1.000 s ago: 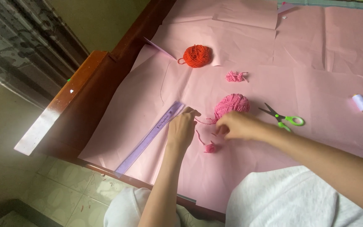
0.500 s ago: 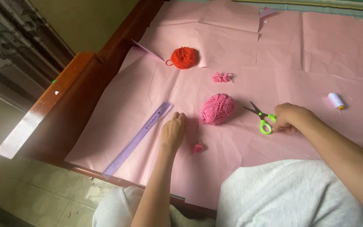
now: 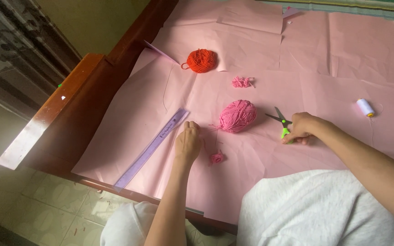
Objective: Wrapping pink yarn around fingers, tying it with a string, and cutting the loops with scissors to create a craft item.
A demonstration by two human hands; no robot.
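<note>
Head view: right hand (image 3: pixel 303 128) hides the scissors' (image 3: pixel 281 122) green handles

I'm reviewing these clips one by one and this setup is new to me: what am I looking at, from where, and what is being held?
There is no machine here: a person works with bare hands, filmed by a camera on their head, looking down. Pink paper covers the surface. On it lie a pink yarn ball, an orange yarn ball, a purple ruler, a white thread spool and two small pink yarn bundles. The right hand grips green-handled scissors. The left hand rests on the paper beside the ruler, apparently holding nothing.
</note>
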